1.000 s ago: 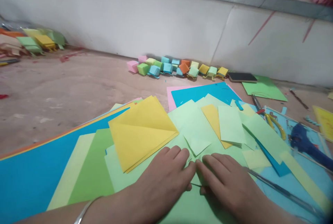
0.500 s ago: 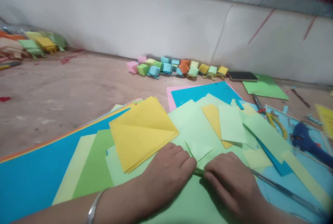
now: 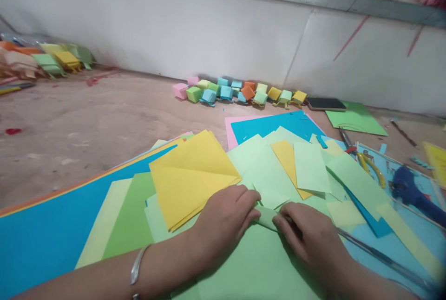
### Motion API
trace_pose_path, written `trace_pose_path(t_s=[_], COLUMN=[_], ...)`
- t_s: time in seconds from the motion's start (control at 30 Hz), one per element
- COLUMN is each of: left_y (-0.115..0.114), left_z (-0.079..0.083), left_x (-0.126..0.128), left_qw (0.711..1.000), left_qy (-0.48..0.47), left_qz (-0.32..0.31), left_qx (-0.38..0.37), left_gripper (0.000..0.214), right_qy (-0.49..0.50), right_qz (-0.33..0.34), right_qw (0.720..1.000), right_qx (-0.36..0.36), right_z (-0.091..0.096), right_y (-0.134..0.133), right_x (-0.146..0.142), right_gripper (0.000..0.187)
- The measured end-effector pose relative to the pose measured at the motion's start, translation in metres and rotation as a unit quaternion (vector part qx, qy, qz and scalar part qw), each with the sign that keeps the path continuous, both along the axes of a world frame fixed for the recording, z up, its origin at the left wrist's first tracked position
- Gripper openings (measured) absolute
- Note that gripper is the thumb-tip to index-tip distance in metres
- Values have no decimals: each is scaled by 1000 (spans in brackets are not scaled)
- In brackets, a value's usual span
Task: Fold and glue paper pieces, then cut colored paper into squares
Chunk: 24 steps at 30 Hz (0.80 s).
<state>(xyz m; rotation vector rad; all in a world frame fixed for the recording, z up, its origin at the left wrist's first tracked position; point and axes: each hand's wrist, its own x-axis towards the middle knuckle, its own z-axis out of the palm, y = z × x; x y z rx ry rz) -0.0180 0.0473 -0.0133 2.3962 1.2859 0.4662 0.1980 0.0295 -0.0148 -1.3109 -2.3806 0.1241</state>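
Observation:
A small folded piece of light green paper (image 3: 266, 218) stretches between my two hands. My left hand (image 3: 228, 223), with a silver bangle (image 3: 136, 266) on the wrist, pinches its left end. The right end is gripped by my right hand (image 3: 311, 235), fingers curled over it. Beneath both hands lie large pale green sheets (image 3: 254, 267). Folded yellow paper (image 3: 191, 174) sits just beyond my left hand. A metal scissor-like tool (image 3: 379, 253), partly hidden, lies right of my right hand.
Small folded paper cubes (image 3: 226, 92) line the wall, beside a phone (image 3: 325, 103). Yellow-handled pliers (image 3: 371, 167) and a blue glue gun (image 3: 414, 193) lie at the right. Blue sheets (image 3: 52, 239) spread at the left. More paper shapes (image 3: 49, 63) stand at the far left.
My hands have turned and moved slightly apart, so more of the green folded paper shows between them. The view has shifted a little.

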Motion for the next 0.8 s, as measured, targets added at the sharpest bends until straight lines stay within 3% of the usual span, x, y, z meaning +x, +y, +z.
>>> trace_pose_path(t_s=[0.23,0.43,0.53,0.6,0.7,0.8], left_y=[3,4,4,4,4,3], left_z=[3,2,3,3,1,-1], left_x=[2,5,4,3,2,2], left_qw=[999,996,998,999,996,995], left_qy=[-9,-45,-37,-23,-14,-41], left_qz=[24,39,32,15,-13,-14], left_qx=[-39,-65,-26,34,91,91], left_gripper=[8,16,24,33,41,41], right_qy=[-3,-33,-49,-58,-56,-26], right_qz=[-7,-38,-41,-31,-9,8], right_qw=[1000,998,995,993,994,997], right_qx=[-5,28,81,100,93,73], right_z=[0,-6,-5,-4,-5,-5], right_y=[0,0,3,6,8,9], right_x=[-1,0,1,2,2,3], right_gripper=[29,21,17,25,35,35])
